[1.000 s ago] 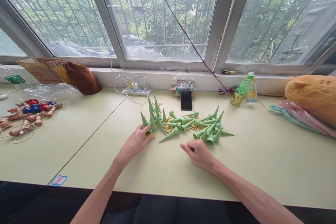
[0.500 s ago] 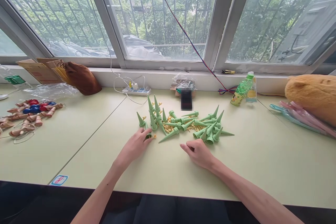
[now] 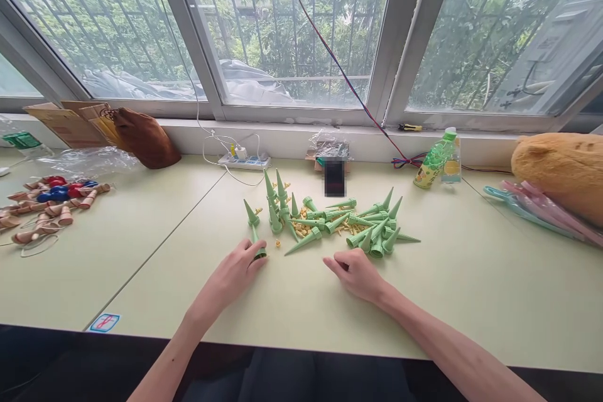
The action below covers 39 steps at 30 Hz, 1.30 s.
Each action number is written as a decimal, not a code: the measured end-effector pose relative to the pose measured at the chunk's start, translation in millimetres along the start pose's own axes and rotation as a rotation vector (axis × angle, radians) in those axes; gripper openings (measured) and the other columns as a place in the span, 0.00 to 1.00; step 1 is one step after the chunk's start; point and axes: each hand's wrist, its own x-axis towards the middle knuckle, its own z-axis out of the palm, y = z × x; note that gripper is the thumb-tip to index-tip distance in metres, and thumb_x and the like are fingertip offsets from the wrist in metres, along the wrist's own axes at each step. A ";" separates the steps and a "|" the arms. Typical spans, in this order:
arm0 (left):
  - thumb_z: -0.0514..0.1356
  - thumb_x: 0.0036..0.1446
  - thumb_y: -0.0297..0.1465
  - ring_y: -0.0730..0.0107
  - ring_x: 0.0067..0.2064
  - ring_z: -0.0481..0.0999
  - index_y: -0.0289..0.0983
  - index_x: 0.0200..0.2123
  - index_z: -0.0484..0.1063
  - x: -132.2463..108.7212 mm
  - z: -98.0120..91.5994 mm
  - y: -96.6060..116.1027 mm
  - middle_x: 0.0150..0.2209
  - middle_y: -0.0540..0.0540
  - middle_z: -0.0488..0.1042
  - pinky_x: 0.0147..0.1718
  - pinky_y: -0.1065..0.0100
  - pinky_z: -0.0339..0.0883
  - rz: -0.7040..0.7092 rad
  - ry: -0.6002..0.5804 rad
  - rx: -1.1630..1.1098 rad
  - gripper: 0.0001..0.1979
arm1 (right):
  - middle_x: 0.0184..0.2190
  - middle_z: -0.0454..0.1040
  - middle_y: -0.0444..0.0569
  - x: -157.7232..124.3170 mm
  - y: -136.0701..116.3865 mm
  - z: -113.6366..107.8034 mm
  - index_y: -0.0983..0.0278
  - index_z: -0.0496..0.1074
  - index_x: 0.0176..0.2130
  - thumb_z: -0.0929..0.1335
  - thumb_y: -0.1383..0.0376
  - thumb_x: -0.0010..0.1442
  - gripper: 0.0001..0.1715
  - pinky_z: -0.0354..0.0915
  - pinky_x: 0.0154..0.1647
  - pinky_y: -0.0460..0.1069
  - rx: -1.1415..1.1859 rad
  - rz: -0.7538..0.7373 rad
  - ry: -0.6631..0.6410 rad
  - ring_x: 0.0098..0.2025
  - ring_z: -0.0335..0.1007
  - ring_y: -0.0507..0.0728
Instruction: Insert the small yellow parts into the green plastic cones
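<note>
My left hand (image 3: 238, 267) is closed around the wide collar of a green plastic watering spike (image 3: 255, 235), whose tip points away from me. Just beyond it, another green watering spike (image 3: 251, 212) stands upright with a yellow valve at its side. A loose yellow valve (image 3: 277, 243) lies to the right of my fingers. My right hand (image 3: 357, 273) rests on the table with curled fingers, and its palm side is hidden. Close behind it is a heap of green spikes (image 3: 377, 233). Several upright spikes (image 3: 277, 201) stand left of a pile of yellow valves (image 3: 304, 230).
Wooden kendama toys (image 3: 61, 198) lie at the left, near a brown pouch (image 3: 146, 138). At the back are a power strip (image 3: 245, 162), a small box (image 3: 318, 154) and a pixelated dark object (image 3: 335, 177). A green bottle (image 3: 436, 160) and a plush item (image 3: 560, 166) are at right.
My left hand has drawn back toward me and slightly left with the spike, leaving the loose yellow valve behind. My right hand has stayed in place.
</note>
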 end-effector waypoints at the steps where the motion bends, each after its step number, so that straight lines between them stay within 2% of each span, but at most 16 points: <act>1: 0.49 0.66 0.39 0.64 0.29 0.72 0.42 0.47 0.71 0.0 0.2 -4.0 0.35 0.46 0.67 0.31 0.66 0.65 -0.008 0.006 -0.004 0.15 | 0.19 0.41 0.38 0.0 0.1 -0.1 0.62 0.41 0.22 0.61 0.61 0.68 0.28 0.42 0.24 0.48 -0.001 -0.001 0.000 0.23 0.36 0.49; 6: 0.48 0.65 0.41 0.66 0.28 0.72 0.41 0.48 0.70 11.5 -4.8 -25.3 0.37 0.46 0.67 0.32 0.66 0.66 -0.056 0.005 0.005 0.16 | 0.19 0.41 0.38 -0.3 0.3 -0.3 0.62 0.42 0.22 0.61 0.60 0.68 0.28 0.42 0.24 0.48 -0.002 -0.002 -0.004 0.23 0.36 0.50; 8: 0.48 0.65 0.41 0.65 0.31 0.73 0.41 0.48 0.70 18.4 -8.9 -29.6 0.38 0.46 0.68 0.34 0.66 0.66 -0.038 -0.012 -0.002 0.16 | 0.19 0.41 0.38 -0.4 0.3 -0.2 0.62 0.42 0.22 0.61 0.60 0.68 0.28 0.42 0.24 0.48 -0.002 0.001 -0.005 0.23 0.36 0.50; 15: 0.49 0.65 0.40 0.65 0.34 0.74 0.43 0.48 0.70 31.2 -15.6 -25.3 0.40 0.46 0.69 0.36 0.67 0.65 0.019 -0.057 -0.004 0.16 | 0.19 0.42 0.38 0.1 0.7 0.4 0.62 0.43 0.22 0.61 0.60 0.68 0.28 0.43 0.24 0.48 -0.032 -0.010 0.001 0.23 0.37 0.49; 21: 0.48 0.65 0.40 0.64 0.33 0.73 0.43 0.48 0.71 29.5 -11.1 -20.6 0.38 0.45 0.69 0.35 0.65 0.66 0.034 -0.043 -0.008 0.16 | 0.19 0.42 0.38 0.0 1.5 0.8 0.62 0.43 0.22 0.61 0.60 0.68 0.28 0.43 0.24 0.48 -0.037 -0.010 0.001 0.22 0.37 0.49; 29: 0.47 0.65 0.39 0.69 0.25 0.68 0.41 0.47 0.69 13.8 -6.1 -22.0 0.35 0.46 0.66 0.31 0.65 0.67 0.026 0.087 -0.006 0.16 | 0.19 0.43 0.38 -0.2 2.2 1.1 0.62 0.43 0.22 0.61 0.61 0.68 0.28 0.43 0.24 0.48 -0.032 -0.007 -0.003 0.22 0.37 0.49; 31: 0.48 0.65 0.40 0.71 0.24 0.67 0.41 0.47 0.69 7.4 -9.8 -15.6 0.35 0.47 0.66 0.30 0.66 0.67 0.048 0.135 -0.022 0.15 | 0.19 0.42 0.38 -0.3 2.1 1.1 0.62 0.43 0.22 0.61 0.61 0.68 0.28 0.43 0.24 0.48 -0.028 -0.006 -0.003 0.22 0.37 0.49; 34: 0.48 0.66 0.39 0.72 0.24 0.67 0.42 0.47 0.68 -0.7 -17.4 5.9 0.37 0.46 0.67 0.30 0.67 0.67 0.114 0.197 -0.057 0.14 | 0.18 0.43 0.38 0.1 1.6 1.4 0.62 0.43 0.22 0.61 0.61 0.68 0.27 0.43 0.24 0.48 -0.022 0.001 0.004 0.22 0.37 0.49; 37: 0.48 0.67 0.37 0.71 0.29 0.70 0.41 0.47 0.69 -1.1 -20.9 37.1 0.38 0.45 0.68 0.34 0.68 0.70 0.242 0.173 -0.107 0.13 | 0.18 0.47 0.37 0.4 0.5 1.1 0.61 0.46 0.22 0.61 0.61 0.67 0.26 0.44 0.24 0.47 0.001 0.023 0.034 0.21 0.41 0.49; 39: 0.48 0.68 0.35 0.70 0.35 0.72 0.40 0.48 0.69 6.4 -17.0 57.3 0.39 0.44 0.68 0.38 0.69 0.70 0.356 0.114 -0.151 0.13 | 0.18 0.52 0.38 0.1 -0.8 0.1 0.62 0.52 0.22 0.62 0.60 0.67 0.23 0.46 0.24 0.47 0.044 0.046 0.054 0.21 0.45 0.49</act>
